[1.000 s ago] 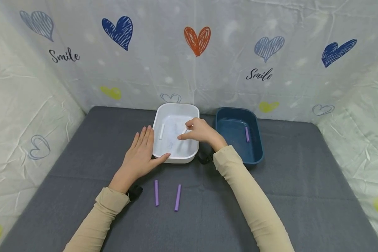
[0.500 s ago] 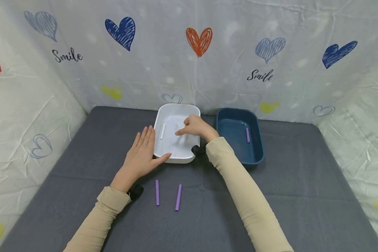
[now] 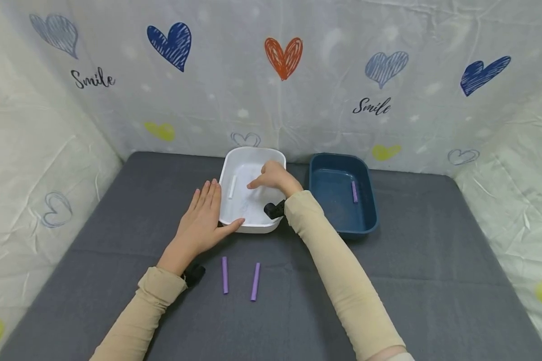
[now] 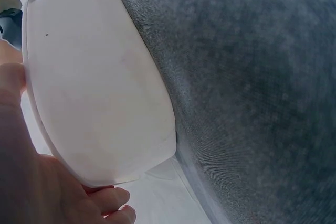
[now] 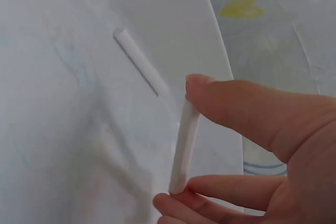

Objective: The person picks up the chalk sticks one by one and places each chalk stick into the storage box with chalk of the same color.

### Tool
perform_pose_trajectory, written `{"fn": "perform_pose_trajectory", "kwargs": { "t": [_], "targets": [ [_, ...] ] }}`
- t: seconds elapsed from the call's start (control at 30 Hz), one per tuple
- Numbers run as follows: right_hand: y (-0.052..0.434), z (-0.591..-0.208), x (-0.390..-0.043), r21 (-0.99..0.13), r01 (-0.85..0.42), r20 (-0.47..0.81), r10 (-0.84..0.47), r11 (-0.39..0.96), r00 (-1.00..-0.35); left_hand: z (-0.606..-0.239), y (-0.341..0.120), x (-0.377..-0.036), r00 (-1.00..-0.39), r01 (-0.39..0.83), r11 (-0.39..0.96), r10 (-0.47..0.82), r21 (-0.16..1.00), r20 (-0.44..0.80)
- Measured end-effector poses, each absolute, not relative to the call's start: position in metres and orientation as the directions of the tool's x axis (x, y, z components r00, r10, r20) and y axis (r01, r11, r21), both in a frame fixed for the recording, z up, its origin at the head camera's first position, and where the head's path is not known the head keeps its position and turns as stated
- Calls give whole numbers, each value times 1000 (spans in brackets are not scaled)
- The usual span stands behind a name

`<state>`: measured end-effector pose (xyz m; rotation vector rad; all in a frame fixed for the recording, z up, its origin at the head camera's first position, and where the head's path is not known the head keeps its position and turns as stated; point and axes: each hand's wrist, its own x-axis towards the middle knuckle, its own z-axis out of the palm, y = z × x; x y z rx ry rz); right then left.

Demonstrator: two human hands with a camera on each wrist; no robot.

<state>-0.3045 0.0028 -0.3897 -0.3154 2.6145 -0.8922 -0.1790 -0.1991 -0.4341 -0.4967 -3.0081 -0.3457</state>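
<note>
Heart-printed backdrop [image 3: 248, 100] behind grey tablecloth [image 3: 293, 291]

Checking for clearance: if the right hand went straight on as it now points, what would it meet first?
Probably the white chalk-like stick lying in the white rectangular plastic-looking tray, ahead of the right hand. Height is hard to judge, so the hand might pass over it.

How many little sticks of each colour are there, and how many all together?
White sticks: 2, one in the right hand, one in the white tub
Purple sticks: 3, two on the table, one in the blue tub
Total: 5
</note>
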Motion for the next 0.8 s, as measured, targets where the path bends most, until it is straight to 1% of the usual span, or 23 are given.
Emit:
{"fn": "perform_pose_trajectory", "kwargs": {
  "t": [0.13, 0.53, 0.7, 0.8],
  "targets": [
    [-3, -394, -301, -630, -113, -221, -316, 769, -923, -433, -199, -177, -946, 322, 922, 306, 217, 106],
    [-9, -413, -299, -665, -180, -164, -377, 725, -912, -432, -200, -177, -946, 323, 921, 307, 218, 104],
    [-12, -424, -299, -612, -249, -125, -403, 751, -907, -433, -199, -176, -946, 323, 920, 306, 222, 107],
    [-14, -425, -298, -595, -260, -124, -406, 761, -905, -433, -199, -176, -946, 322, 920, 305, 221, 109]
  ]
}}
